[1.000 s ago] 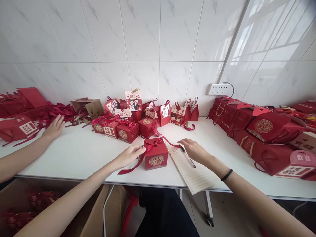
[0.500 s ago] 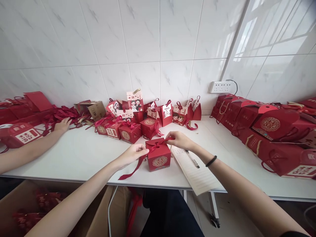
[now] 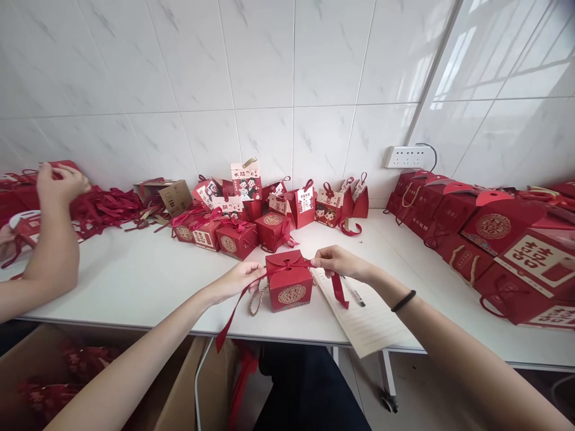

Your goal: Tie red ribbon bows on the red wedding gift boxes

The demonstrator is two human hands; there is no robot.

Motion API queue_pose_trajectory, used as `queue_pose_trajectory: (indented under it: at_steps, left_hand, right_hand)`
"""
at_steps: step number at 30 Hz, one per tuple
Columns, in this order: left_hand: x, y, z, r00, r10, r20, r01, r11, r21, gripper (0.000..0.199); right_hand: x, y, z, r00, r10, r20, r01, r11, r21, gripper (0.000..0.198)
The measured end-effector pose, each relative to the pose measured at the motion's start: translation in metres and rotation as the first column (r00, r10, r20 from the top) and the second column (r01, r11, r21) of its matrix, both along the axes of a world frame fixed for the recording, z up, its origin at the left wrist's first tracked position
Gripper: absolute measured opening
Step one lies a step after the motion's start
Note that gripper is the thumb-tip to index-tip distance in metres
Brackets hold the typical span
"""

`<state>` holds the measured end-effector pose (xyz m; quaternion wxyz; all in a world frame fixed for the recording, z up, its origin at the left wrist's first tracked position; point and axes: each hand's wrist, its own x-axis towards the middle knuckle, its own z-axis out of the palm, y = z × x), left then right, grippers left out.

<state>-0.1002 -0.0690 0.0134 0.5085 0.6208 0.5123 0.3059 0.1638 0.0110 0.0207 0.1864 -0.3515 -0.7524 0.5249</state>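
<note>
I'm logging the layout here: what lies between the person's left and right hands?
In the head view, a red box stands between the left hand and right hand, with a red ribbon stretched across its top.

White table [image 3: 135, 281]; red boxes [image 3: 290, 294]; notepad [image 3: 371, 332]; ribbon heap [image 3: 112, 208].

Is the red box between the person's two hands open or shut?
Shut: the red box has its top flaps folded over, with the ribbon running across them.

Two own hands [image 3: 243, 278] [image 3: 339, 262]; one pen [image 3: 358, 297]
</note>
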Motion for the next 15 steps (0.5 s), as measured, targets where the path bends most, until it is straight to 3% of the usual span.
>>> queue_pose_trajectory:
  at_steps: [4,9,12,15]
  left_hand:
    - [-0.007,0.004,-0.007,0.997,-0.019,-0.072,0.024,0.996,0.082,0.055]
    - [-0.009,0.001,-0.01,0.998,-0.038,-0.047,0.042,0.996,0.077,0.053]
    - [-0.003,-0.007,-0.003,0.998,0.014,0.068,-0.015,1.0,0.011,0.048]
    - [0.002,-0.014,0.01,0.977,0.073,0.202,-0.041,0.987,-0.158,0.046]
  right_hand:
    - [0.001,-0.001,-0.011,0.999,0.0,-0.032,-0.001,1.0,-0.028,0.055]
    - [0.001,-0.004,-0.024,0.994,0.012,-0.112,-0.019,0.998,-0.06,0.056]
    - [0.004,-0.012,-0.019,0.976,0.079,-0.204,-0.096,0.992,-0.078,0.048]
    - [0.003,-0.024,-0.002,0.949,0.086,-0.302,-0.106,0.993,-0.051,0.039]
